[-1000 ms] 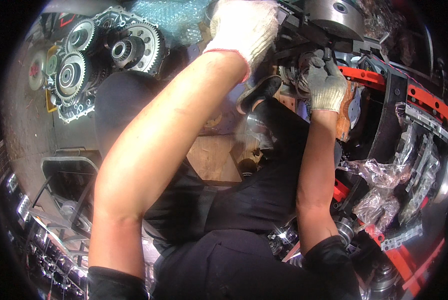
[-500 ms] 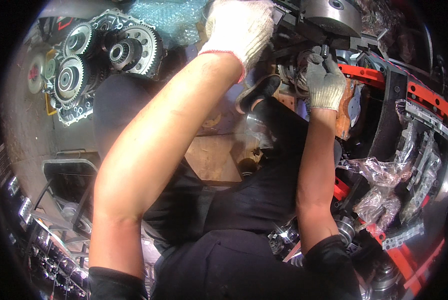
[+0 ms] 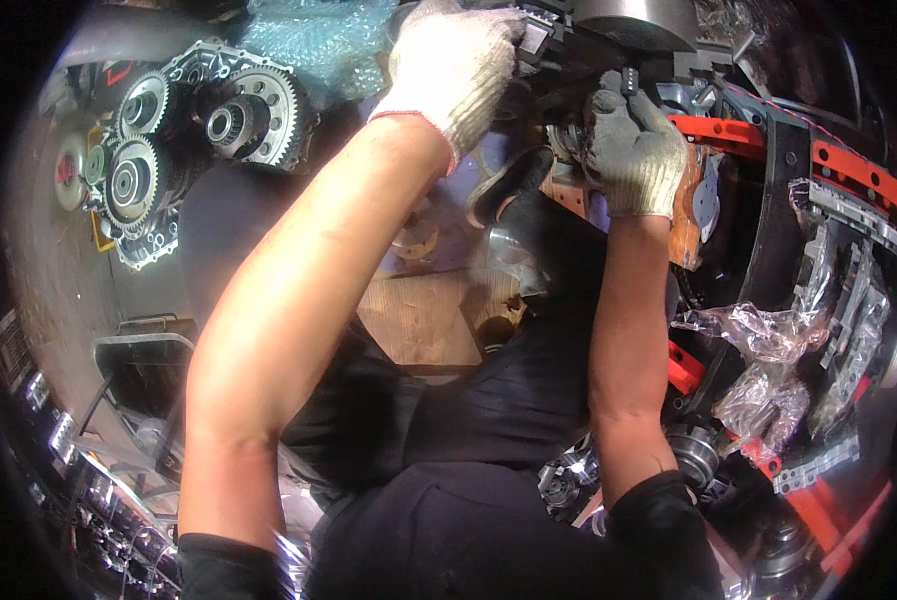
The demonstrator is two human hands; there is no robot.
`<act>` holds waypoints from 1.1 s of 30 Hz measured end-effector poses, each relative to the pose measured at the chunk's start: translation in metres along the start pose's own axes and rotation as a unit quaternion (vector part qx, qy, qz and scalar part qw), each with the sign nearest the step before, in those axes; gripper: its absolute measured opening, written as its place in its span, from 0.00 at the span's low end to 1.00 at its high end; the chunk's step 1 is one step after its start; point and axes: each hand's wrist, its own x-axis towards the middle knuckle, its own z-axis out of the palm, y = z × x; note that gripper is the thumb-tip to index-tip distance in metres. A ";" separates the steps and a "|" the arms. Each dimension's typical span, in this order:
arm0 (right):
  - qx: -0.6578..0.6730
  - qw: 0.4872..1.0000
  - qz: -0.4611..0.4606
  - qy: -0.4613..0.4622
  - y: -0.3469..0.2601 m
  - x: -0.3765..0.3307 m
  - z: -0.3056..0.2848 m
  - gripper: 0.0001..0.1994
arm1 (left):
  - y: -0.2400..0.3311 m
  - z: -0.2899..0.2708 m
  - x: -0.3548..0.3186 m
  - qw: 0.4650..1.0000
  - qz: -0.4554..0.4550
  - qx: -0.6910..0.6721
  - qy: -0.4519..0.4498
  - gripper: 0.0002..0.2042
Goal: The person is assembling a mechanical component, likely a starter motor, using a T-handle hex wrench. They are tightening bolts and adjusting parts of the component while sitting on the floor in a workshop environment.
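Note:
My left hand (image 3: pixel 454 75), in a pale knitted glove with a red cuff, is at the upper middle, back upward. Its fingers are curled and mostly hidden beside dark metal machine parts (image 3: pixel 537 38). On the right, my right hand (image 3: pixel 637 150), in a grey-palmed knitted glove, is closed with thumb and fingers together. From it sticks up a small dark piece (image 3: pixel 630 82) with a row of light marks; its kind is not clear. Just above is a round steel cylinder (image 3: pixel 641 18), like a chuck.
An open gear housing (image 3: pixel 204 140) with several toothed gears lies at the left, next to bubble wrap (image 3: pixel 319 45). Red perforated bars (image 3: pixel 859 180) and plastic-wrapped metal parts (image 3: pixel 769 350) line the right. Between my legs is a wooden board (image 3: pixel 419 315).
Both hands have shifted slightly left in the picture, and the surroundings with them. My right hand has turned a little, and the small dark piece shows more upright above its fingers.

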 end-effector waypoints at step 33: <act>-0.403 0.888 -0.202 -0.087 -0.008 0.003 -0.016 0.10 | -0.032 0.025 0.006 0.987 0.097 0.019 0.123 0.17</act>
